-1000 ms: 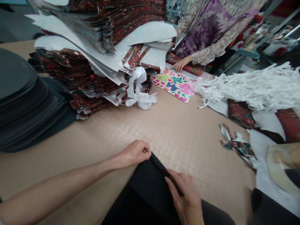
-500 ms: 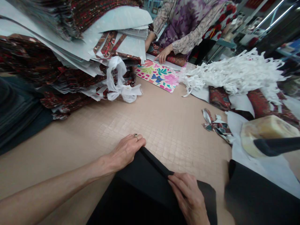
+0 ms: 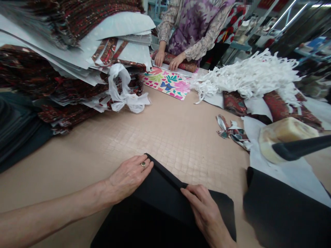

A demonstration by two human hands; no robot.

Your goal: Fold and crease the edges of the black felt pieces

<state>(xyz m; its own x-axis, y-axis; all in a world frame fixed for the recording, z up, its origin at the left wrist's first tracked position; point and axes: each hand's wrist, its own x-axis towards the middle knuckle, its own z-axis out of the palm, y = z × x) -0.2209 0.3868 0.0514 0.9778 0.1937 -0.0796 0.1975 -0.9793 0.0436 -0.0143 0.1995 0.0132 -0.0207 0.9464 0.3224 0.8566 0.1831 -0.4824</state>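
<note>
A piece of black fabric (image 3: 157,203) lies on the tan table in front of me, its far edge folded over in a narrow strip. My left hand (image 3: 131,175), with a ring on one finger, has its fingers closed together on the fold near the far left corner. Farther along the same fold, my right hand (image 3: 203,206) pinches the edge between thumb and fingers. The left thumb is hidden from view. To the right of my right hand, part of the fabric lies flat on the table.
Another black fabric piece (image 3: 284,210) lies at right, by a yellowish block with a black handle (image 3: 287,139). Tall patterned fabric stacks (image 3: 64,89) stand left. Beyond are fabric scraps (image 3: 232,131), white strips (image 3: 253,75) and a co-worker's hands (image 3: 177,62) at a rolled cloth.
My left fingers have shifted slightly back off the corner, so the fold's end now shows. My right hand keeps its pinch. The co-worker's two hands are now both on the cloth.
</note>
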